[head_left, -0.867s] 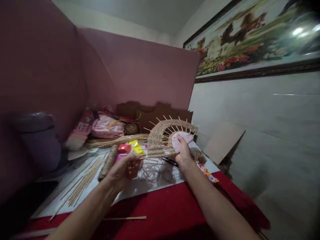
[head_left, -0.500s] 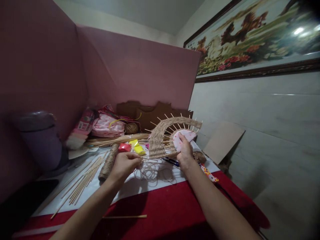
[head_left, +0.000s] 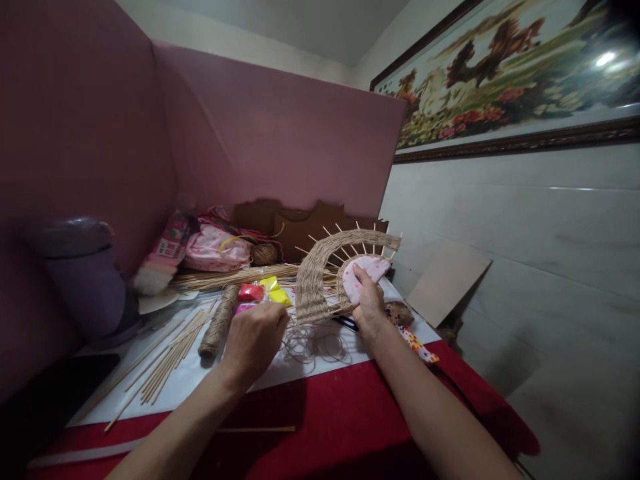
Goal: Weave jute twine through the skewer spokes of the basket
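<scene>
My right hand [head_left: 369, 301] grips a half-round woven fan [head_left: 313, 280] by its middle, thumb on the pink dotted fabric centre [head_left: 373, 267]. Thin sticks radiate from that centre through a broad band of woven twine, their tips poking past the outer rim. Beside the fan's lower left end, my left hand [head_left: 259, 337] is closed with its back toward me; what its fingers pinch is hidden. Under the fan, loose loops of twine [head_left: 315, 348] lie on the white sheet. A spool of twine [head_left: 220, 323] rests left of my left hand.
Loose sticks [head_left: 163, 367] lie on the left, with a longer bundle [head_left: 240, 275] behind. Red [head_left: 251, 292] and yellow packets [head_left: 277, 293] sit near the spool. A purple lidded container [head_left: 87, 287] stands far left. Cardboard [head_left: 320, 223] leans on the pink panel; red cloth [head_left: 350, 420] covers the front.
My left hand has rolled over, its back now turned up and its fingertips hidden. The fan has tilted slightly in my right hand, which keeps its grip.
</scene>
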A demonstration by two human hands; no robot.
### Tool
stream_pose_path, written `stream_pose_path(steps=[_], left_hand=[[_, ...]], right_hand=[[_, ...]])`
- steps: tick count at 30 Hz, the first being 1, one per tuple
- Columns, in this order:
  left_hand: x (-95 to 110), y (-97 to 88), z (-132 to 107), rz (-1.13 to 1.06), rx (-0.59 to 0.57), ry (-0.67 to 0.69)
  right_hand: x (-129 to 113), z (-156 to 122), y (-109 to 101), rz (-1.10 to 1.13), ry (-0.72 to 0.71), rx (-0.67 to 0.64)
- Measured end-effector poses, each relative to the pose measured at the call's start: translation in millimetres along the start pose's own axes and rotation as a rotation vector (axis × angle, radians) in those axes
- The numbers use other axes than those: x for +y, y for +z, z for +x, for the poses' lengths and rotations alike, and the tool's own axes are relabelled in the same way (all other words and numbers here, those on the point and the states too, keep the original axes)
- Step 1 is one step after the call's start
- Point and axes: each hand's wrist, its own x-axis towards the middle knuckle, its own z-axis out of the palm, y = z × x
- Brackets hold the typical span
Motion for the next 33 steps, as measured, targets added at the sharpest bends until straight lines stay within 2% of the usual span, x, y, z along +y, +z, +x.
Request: stream_pose_path(steps=[5,10,16,21,33], left_hand=[[1.0,1.8,-1.7,0.073,0.022,0.053],[0.9,0.7,-2.4,0.066,0.018,0.075],[3.1,-5.8,0.0,0.017,-0.055,0.082],[6.1,-6.9,0.9,0.015,-0.097,0.092],[10.4,-6.6,-0.1,0.116,-0.012,0.111]], right_hand=[[3.5,-3.0,-0.2,-0.012,0.020,-0.039],[1.9,-3.8,-0.3,-0.012,0.044,-0.023],[3.5,3.9,-3.4,-0.031,-0.004,-0.017],[8.1,6.7,-5.6,-0.048,0.012,-0.035],[7.2,-6.6,-2.7,-0.056,0.059,0.063]])
